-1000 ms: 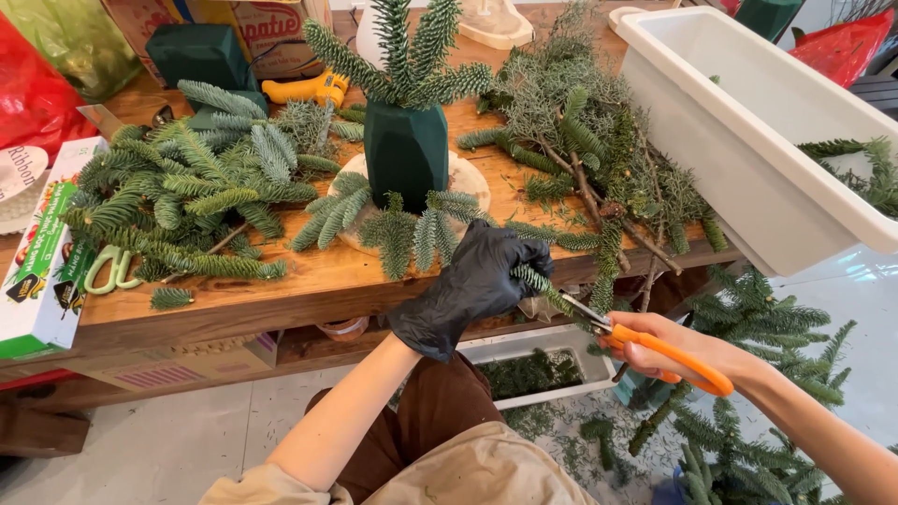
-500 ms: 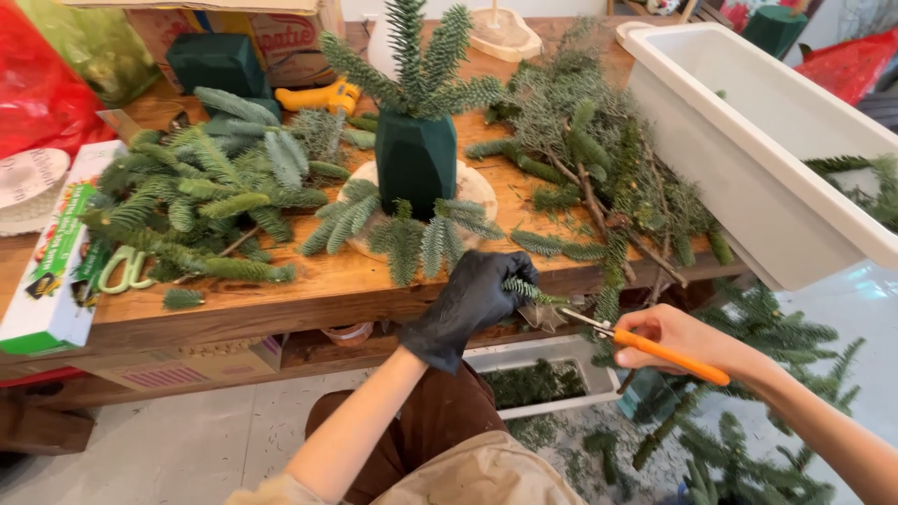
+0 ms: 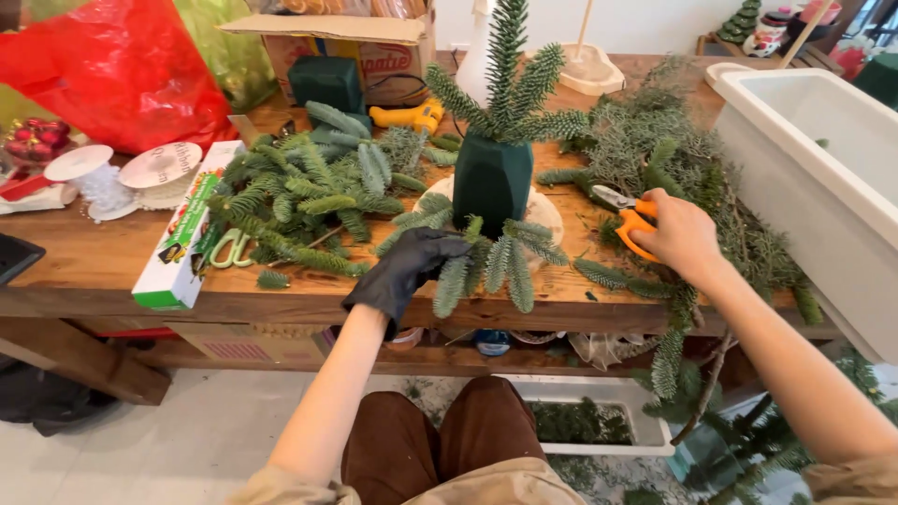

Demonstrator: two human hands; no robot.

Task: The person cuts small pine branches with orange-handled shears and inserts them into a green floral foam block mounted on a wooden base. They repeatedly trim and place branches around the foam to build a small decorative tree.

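My left hand (image 3: 409, 268), in a black glove, is closed on a short fir sprig (image 3: 451, 281) at the lower left of the dark green foam block (image 3: 490, 183). Upright fir sprigs (image 3: 510, 84) stick out of the block's top, and more fan out around its base. The block stands on a pale round disc (image 3: 552, 213) on the wooden table (image 3: 84, 257). My bare right hand (image 3: 680, 236) grips orange-handled scissors (image 3: 625, 217) low over the table, to the right of the block, blades pointing left.
A heap of fir cuttings (image 3: 309, 201) with green-handled scissors (image 3: 229, 249) lies left of the block, beside a long box (image 3: 176, 238). A yellow glue gun (image 3: 407, 114) and a spare foam block (image 3: 325, 82) sit behind. A white trough (image 3: 823, 168) stands right; a tray of clippings (image 3: 599, 425) sits below.
Both hands rose from below the table edge. My left hand carried the sprig to the block's base. My right hand moved the scissors up and right onto the tabletop.
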